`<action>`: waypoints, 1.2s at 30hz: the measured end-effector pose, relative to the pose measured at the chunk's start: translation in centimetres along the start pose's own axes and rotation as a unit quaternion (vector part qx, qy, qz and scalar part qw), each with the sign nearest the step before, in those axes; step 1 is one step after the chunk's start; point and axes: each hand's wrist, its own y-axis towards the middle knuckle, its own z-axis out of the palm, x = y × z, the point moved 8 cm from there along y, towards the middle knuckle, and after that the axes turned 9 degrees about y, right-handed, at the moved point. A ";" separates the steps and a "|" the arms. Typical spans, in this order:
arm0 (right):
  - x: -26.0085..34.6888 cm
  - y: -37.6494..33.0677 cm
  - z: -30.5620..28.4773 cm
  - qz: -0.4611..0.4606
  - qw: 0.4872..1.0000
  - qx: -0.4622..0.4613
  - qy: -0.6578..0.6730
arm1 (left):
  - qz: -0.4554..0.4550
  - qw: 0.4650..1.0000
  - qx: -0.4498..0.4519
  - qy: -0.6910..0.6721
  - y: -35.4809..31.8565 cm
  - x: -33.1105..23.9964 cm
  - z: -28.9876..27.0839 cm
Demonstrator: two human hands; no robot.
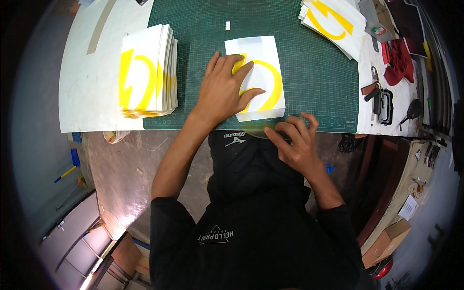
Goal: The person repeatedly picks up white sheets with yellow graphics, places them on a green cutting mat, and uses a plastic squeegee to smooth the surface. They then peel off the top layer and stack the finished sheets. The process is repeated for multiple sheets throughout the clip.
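While my left hand [223, 89] is pressing flat on the white sheet with the yellow curved decal [261, 79], its fingers are lying spread across the sheet's left half, open and clamped on nothing, just pinning the paper down. That sheet is lying on the green cutting mat [309, 67], close to the mat's near edge and roughly at its middle, its long sides running away from me. My thumb is reaching over the lower part of the yellow curve.

My right hand [295, 142] is working at the near edge of the mat, just beside the sheet's lower right corner. Its fingers are curling loosely with the tips drawn towards each other, and something thin and translucent seems to be passing under them along the mat's edge; I cannot tell whether they are actually pinching it.

To my left, a thick stack of the same white sheets with yellow decals [147, 72] is sitting partly on the mat's left edge and partly on the white tabletop [89, 87], well apart from my hands. Another, thinner pile of such sheets [336, 24] is lying at the mat's far right corner. A small white scrap [227, 25] is resting on the mat beyond the sheet I am holding down. Over on the right, a red cloth [398, 60] and a bunch of keys with a brown fob [374, 87] are lying on the tabletop.
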 end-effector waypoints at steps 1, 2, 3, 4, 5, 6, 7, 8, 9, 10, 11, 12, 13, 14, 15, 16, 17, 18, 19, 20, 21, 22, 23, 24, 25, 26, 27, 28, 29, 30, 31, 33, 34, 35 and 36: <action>0.1 0.0 0.1 0.002 1.000 0.005 0.002 | -0.003 1.000 -0.001 -0.002 -0.1 0.0 -0.1; 0.1 -0.2 0.1 0.004 1.000 0.009 0.003 | -0.005 1.000 -0.004 -0.005 -0.1 0.1 -0.1; 0.1 -0.3 0.3 0.006 1.000 0.013 0.004 | -0.006 1.000 0.000 -0.008 -0.1 0.1 -0.1; -0.1 -0.2 0.6 0.014 1.000 0.016 0.002 | -0.008 1.000 0.004 -0.011 -0.1 0.1 -0.2; -0.4 -0.2 1.0 0.024 1.000 0.020 -0.001 | -0.008 1.000 0.009 -0.016 -0.2 0.1 -0.1; -0.8 -0.1 1.4 0.034 0.999 0.024 -0.003 | -0.014 0.999 0.021 -0.037 -0.2 0.2 0.1; -1.0 0.2 1.3 0.035 0.999 0.024 0.002 | -0.020 0.998 0.033 -0.058 -0.3 0.6 0.1; -1.2 0.8 1.1 0.035 0.999 0.022 0.007 | -0.025 0.996 0.045 -0.078 -0.3 0.9 0.1; -1.5 1.5 0.9 0.036 0.999 0.021 0.012 | -0.015 0.995 0.059 -0.084 -0.4 1.0 0.0; -2.0 2.0 0.5 0.041 0.999 0.030 0.016 | -0.005 0.993 0.072 -0.090 -0.5 1.0 0.0; -2.6 2.5 0.1 0.044 0.998 0.039 0.021 | 0.004 0.992 0.085 -0.094 -0.7 1.1 0.0; -3.2 3.1 -0.1 0.047 0.997 0.048 0.027 | 0.003 0.991 0.094 -0.097 -0.9 1.3 -0.1; -3.6 4.0 -0.2 0.051 0.997 0.040 0.039 | 0.003 0.990 0.104 -0.100 -1.1 1.5 -0.1; -4.1 4.8 -0.2 0.058 0.997 0.030 0.048 | 0.006 0.988 0.114 -0.105 -1.1 1.5 0.0; -4.5 5.4 -0.1 0.065 0.996 0.021 0.058 | 0.010 0.988 0.114 -0.105 -1.1 1.5 0.0; -4.9 5.8 0.2 0.074 0.994 0.023 0.072 | 0.015 0.988 0.114 -0.105 -1.1 1.5 0.0; -5.4 6.2 0.6 0.083 0.992 0.026 0.088 | 0.019 0.988 0.115 -0.105 -1.1 1.5 0.0; -5.6 6.3 0.8 0.091 0.990 0.029 0.103 | 0.025 0.987 0.113 -0.110 -1.0 1.4 -0.1; -5.7 6.1 0.6 0.094 0.991 0.025 0.092 | 0.032 0.987 0.111 -0.115 -0.9 1.1 -0.3; -5.6 5.8 0.5 0.095 0.992 0.024 0.084 | 0.033 0.986 0.110 -0.119 -1.0 1.0 -0.4; -5.7 5.4 0.4 0.095 0.992 0.023 0.076 | 0.030 0.987 0.106 -0.114 -1.2 1.2 -0.3; -6.1 4.8 -0.2 0.106 0.993 0.002 0.058 | 0.028 0.989 0.102 -0.108 -1.5 1.3 -0.1; -6.7 3.7 -0.9 0.119 0.992 -0.019 0.038 | 0.026 0.989 0.097 -0.106 -1.7 1.3 0.2; -7.1 2.7 -1.7 0.131 0.990 -0.040 0.018 | 0.024 0.990 0.098 -0.095 -1.8 1.2 0.3; -7.7 1.6 -2.7 0.182 0.981 -0.056 0.029 | 0.021 0.991 0.099 -0.085 -2.0 1.1 0.2; -7.7 0.4 -3.8 0.234 0.969 -0.074 0.040 | 0.019 0.992 0.100 -0.074 -2.1 1.0 0.1; -7.5 -0.9 -4.4 0.284 0.953 -0.090 0.053 | 0.021 0.992 0.101 -0.071 -2.2 1.0 0.1; -6.7 -2.1 -4.4 0.320 0.931 -0.138 0.109 | 0.022 0.992 0.102 -0.068 -2.3 1.1 0.1; -5.5 -3.3 -3.8 0.354 0.902 -0.187 0.163 | 0.025 0.992 0.103 -0.065 -2.3 1.1 0.0; -4.6 -4.3 -2.8 0.386 0.866 -0.236 0.214 | 0.027 0.992 0.104 -0.069 -2.2 1.0 0.0; -3.5 -4.8 -0.9 0.368 0.877 -0.230 0.206 | 0.032 0.991 0.107 -0.071 -1.9 0.9 -0.1; -0.8 -3.5 2.2 0.343 0.893 -0.197 0.213 | 0.033 0.991 0.111 -0.069 -1.8 0.9 -0.1; 0.6 -2.3 3.5 0.337 0.898 -0.174 0.222 | 0.035 0.991 0.112 -0.068 -1.8 0.9 -0.1; 1.7 -1.4 4.5 0.329 0.900 -0.164 0.236 | 0.034 0.991 0.111 -0.068 -1.8 1.0 -0.1; 2.3 -0.9 5.2 0.321 0.900 -0.154 0.250 | 0.034 0.991 0.113 -0.067 -1.8 1.0 -0.1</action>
